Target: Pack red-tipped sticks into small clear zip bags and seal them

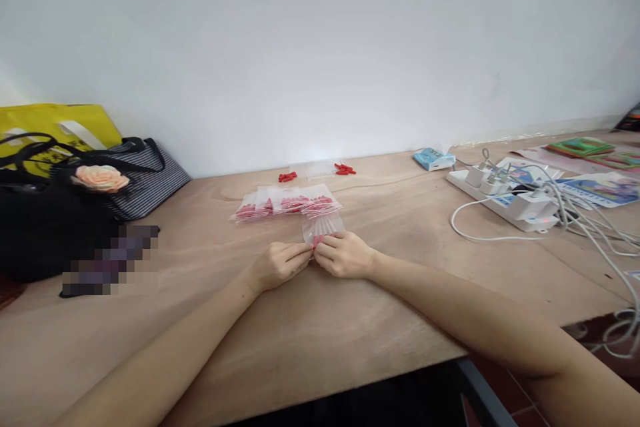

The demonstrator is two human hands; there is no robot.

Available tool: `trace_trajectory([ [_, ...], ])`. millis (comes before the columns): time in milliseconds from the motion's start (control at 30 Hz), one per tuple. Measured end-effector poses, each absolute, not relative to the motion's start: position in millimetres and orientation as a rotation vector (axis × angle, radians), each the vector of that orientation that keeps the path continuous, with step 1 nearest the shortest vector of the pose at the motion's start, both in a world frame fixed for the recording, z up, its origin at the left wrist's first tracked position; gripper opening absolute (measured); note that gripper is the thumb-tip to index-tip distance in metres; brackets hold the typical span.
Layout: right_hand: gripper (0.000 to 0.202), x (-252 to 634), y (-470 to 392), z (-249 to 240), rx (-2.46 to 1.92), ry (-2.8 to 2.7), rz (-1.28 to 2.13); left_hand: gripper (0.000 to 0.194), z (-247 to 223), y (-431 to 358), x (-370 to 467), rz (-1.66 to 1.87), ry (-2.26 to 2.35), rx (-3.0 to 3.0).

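Observation:
A small clear plastic bag (324,223) with red pieces inside lies in front of me on the wooden table. My left hand (283,263) pinches its near edge at the left corner. Right beside it, my right hand (346,255) is closed on the same edge, and its fingers cover part of the red contents. Just beyond are several similar filled bags (287,201), overlapping in a row. Farther back, two small piles of red pieces, a left pile (287,177) and a right pile (345,169), lie by flat clear bags (320,169).
At left stand a yellow bag (60,121), a striped bag (150,177) and a black bag with a flower (100,178). To the right are a power strip (500,203) with tangled white cables, a blue packet (431,158) and printed sheets (603,188). A wall closes off the back.

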State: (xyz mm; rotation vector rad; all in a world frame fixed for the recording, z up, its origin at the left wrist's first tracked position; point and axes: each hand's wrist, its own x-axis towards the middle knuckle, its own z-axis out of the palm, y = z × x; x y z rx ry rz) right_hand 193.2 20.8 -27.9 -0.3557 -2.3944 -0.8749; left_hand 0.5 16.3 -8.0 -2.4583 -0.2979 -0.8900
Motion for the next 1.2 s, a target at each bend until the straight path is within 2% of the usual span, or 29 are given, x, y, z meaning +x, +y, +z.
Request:
trace_trajectory([
  [833, 0.025, 261, 6, -22, -0.433, -2.398, -0.936, 0.012, -8, 12, 2, -0.912, -0.328, -2.525],
  [1200, 0.031, 351, 10, -33, -0.906, -2.47, -0.827, 0.011, -13, 23, 0, -0.922, -0.591, -2.548],
])
